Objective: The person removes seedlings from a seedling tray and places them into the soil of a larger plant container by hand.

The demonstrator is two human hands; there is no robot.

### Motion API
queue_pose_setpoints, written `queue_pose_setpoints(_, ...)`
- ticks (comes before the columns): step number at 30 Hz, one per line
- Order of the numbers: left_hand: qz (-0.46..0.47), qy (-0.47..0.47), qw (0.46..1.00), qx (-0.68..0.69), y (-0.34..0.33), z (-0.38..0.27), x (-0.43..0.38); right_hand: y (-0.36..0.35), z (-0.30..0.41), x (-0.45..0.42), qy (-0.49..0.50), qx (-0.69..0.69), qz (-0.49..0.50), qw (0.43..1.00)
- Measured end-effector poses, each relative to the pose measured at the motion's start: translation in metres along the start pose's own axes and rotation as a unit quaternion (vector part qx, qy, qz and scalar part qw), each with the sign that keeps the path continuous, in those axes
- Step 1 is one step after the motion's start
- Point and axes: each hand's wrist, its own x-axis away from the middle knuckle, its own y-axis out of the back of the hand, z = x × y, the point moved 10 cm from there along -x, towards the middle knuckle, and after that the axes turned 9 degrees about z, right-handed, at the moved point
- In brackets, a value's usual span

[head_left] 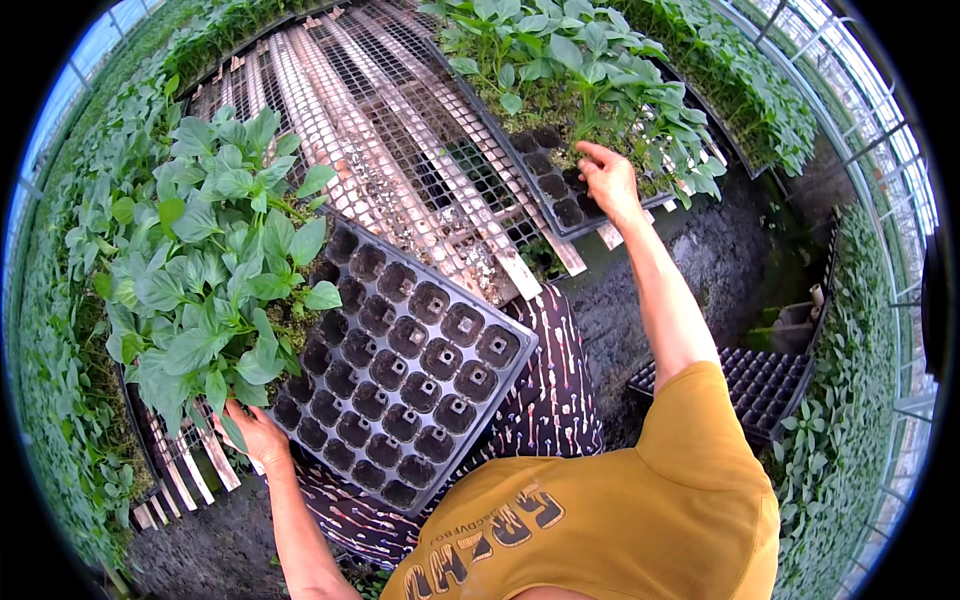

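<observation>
A black plastic seedling tray lies tilted across the person's lap and the bench edge. Its nearer cells are without plants, and leafy green seedlings fill its far left part. At that tray's lower left edge is my left hand, its fingers partly hidden under leaves. My right hand is over a second black seedling tray, with the index finger extended beside the seedling stems. Several front cells of this tray hold no plant; leafy seedlings stand behind them. Whether the right fingertips touch anything is unclear.
A slatted bench covered with plastic mesh runs between the two trays, with spilled potting mix on it. Stacked black cell trays sit at the right, near the dark ground. Dense rows of seedlings surround the spot on both sides.
</observation>
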Motion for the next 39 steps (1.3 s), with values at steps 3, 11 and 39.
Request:
queue_pose_setpoints(3,0.005,-0.009,1.000,-0.004,-0.001,-0.004,0.000,-0.011,0.031,0.013,0.129,0.169,0.006,0.977)
queue_pose_setpoints(11,0.049,0.020,0.998,0.021,-0.005,-0.001,-0.002,0.040,-0.025,-0.017,-0.007,0.085,-0.083,0.993)
queue_pose_setpoints(39,-0.051,0.004,0.998,0.041,0.022,-0.005,0.002,-0.155,0.216,0.099,0.126,-0.190,0.282,0.932)
